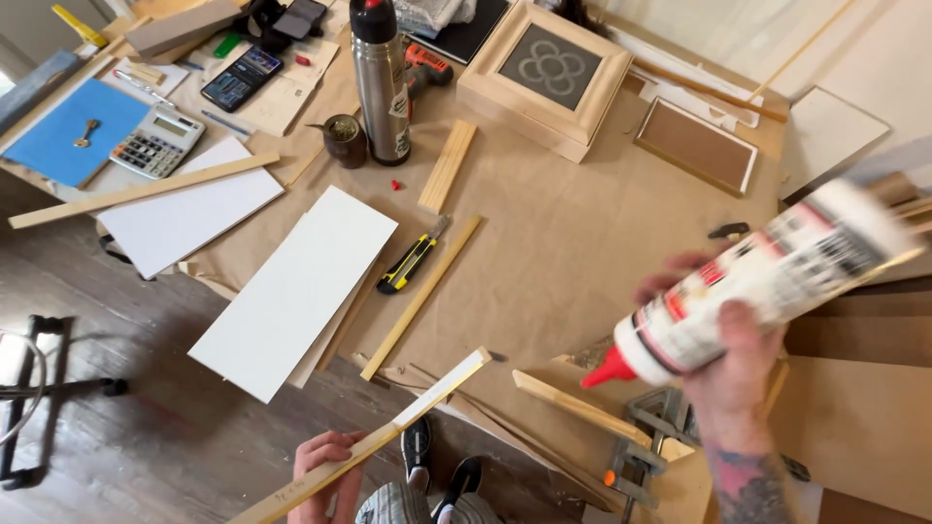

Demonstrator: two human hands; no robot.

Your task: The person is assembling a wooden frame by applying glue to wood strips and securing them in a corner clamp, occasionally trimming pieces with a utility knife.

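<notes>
Head view: right hand (733,364) grips white glue bottle (767,277), red nozzle aimed lower left, red-black label blurred. Left hand (325,466) pinches thin wood strip (379,437), bottom centre. Open brown paper (553,243) mid-frame; white panel (296,291) overhangs the table's left edge.

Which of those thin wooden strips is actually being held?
The wooden strip at the bottom, gripped by the left hand; the other strips lie loose on the paper-covered table.

Flask (380,82) behind knife (411,260) — on table (582,233)
</notes>
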